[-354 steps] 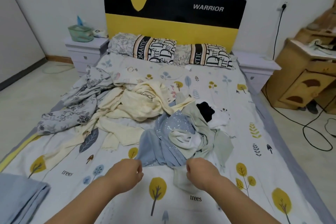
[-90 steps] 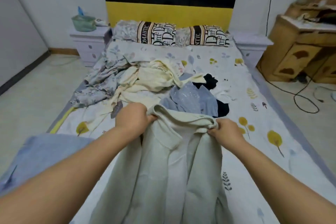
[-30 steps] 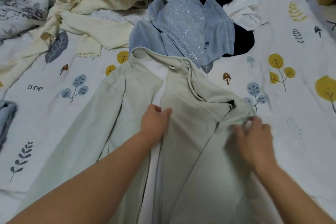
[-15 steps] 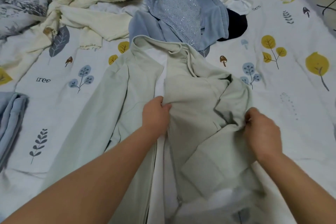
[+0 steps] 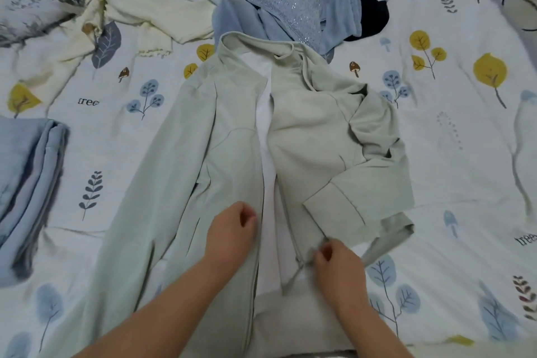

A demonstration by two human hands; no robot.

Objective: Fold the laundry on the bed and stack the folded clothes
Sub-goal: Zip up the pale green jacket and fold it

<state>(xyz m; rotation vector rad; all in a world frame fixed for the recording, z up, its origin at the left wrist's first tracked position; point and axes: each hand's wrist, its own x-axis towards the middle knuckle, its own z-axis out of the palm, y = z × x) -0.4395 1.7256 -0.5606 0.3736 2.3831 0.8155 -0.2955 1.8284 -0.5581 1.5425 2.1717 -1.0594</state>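
Mid-fold on the pale green jacket (image 5: 232,136): right hand (image 5: 338,263) pinching the zipper edge, left hand (image 5: 232,229) loosely curled, empty; next, closing the front panels between the fingers.

Two bare forearms reached forward from the bottom edge, left hand (image 5: 231,231) loosely curled, knuckles up, thumb against forefinger, right hand (image 5: 337,263) just beside it and lower, fingers curled, fingertips pinched on a fold of pale green jacket (image 5: 305,131), wrists near level.
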